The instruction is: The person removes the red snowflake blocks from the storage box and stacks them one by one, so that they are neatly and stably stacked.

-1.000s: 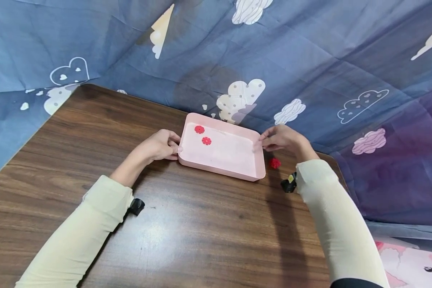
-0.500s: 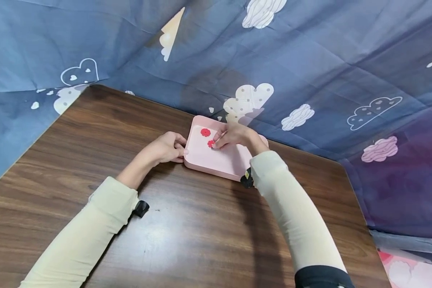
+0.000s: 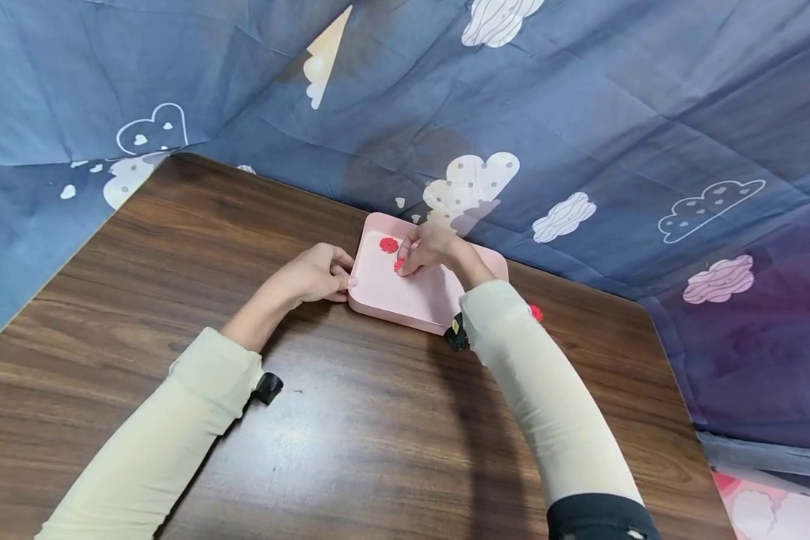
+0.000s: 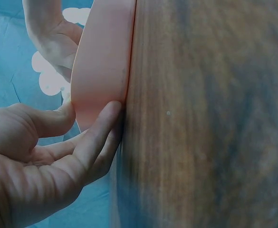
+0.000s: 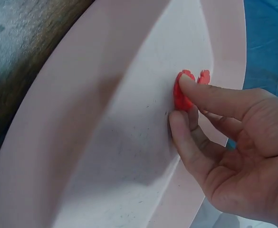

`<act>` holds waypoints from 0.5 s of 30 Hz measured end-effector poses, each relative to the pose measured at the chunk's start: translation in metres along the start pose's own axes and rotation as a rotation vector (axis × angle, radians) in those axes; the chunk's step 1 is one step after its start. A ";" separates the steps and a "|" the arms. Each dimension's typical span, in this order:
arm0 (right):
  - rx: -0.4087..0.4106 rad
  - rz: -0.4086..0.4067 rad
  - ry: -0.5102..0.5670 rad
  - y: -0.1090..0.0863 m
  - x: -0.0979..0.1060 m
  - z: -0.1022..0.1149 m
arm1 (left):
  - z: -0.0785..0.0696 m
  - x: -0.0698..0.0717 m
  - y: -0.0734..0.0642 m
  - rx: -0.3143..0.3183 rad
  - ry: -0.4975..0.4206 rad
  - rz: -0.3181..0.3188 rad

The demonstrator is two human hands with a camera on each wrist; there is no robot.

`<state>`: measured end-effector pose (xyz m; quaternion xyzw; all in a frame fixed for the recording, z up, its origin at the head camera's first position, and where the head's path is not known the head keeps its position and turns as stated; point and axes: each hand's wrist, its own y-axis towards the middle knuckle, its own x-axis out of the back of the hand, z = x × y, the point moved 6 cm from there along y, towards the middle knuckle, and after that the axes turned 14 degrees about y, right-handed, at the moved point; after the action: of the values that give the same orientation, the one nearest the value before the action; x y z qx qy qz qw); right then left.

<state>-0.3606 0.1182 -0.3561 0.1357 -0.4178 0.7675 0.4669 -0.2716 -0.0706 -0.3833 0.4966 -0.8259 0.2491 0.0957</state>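
Note:
A shallow pink tray (image 3: 391, 318) lies near the table's back edge. My left hand (image 3: 313, 276) grips its left end, the thumb at the rim and the fingertips (image 4: 111, 108) low on the outer wall. Inside the tray, my right hand (image 3: 435, 246) pinches a small red notched disc (image 5: 180, 99) between thumb and fingers. The disc stands tilted up on edge in the right wrist view. Just behind it, a second red notched disc (image 3: 388, 245) lies flat on the tray floor.
To the right of the tray a red piece (image 3: 536, 313) sits on the wooden table (image 3: 351, 420), partly hidden by the right sleeve (image 3: 513, 322). A blue cloth (image 3: 378, 90) with printed clouds hangs behind the table.
My right hand has left the tray's right end, moved left into the tray and taken hold of the nearer disc, tilting it. My left hand keeps its grip on the left end.

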 end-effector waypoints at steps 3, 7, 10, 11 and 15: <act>0.021 -0.004 -0.019 -0.002 0.002 -0.002 | -0.001 -0.001 0.000 -0.002 -0.003 0.001; 0.017 0.021 0.020 -0.006 0.007 -0.009 | -0.002 -0.002 0.000 -0.008 -0.010 0.007; 0.002 0.047 0.074 -0.008 0.011 -0.016 | -0.003 -0.001 -0.001 -0.011 -0.010 0.010; 0.000 0.054 0.080 -0.009 0.013 -0.018 | -0.003 -0.001 -0.001 -0.011 -0.010 0.011; -0.002 0.060 0.057 -0.014 0.021 -0.027 | -0.002 -0.001 -0.003 -0.002 -0.015 0.012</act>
<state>-0.3552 0.1547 -0.3530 0.1009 -0.4089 0.7844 0.4554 -0.2692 -0.0697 -0.3808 0.4934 -0.8298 0.2453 0.0885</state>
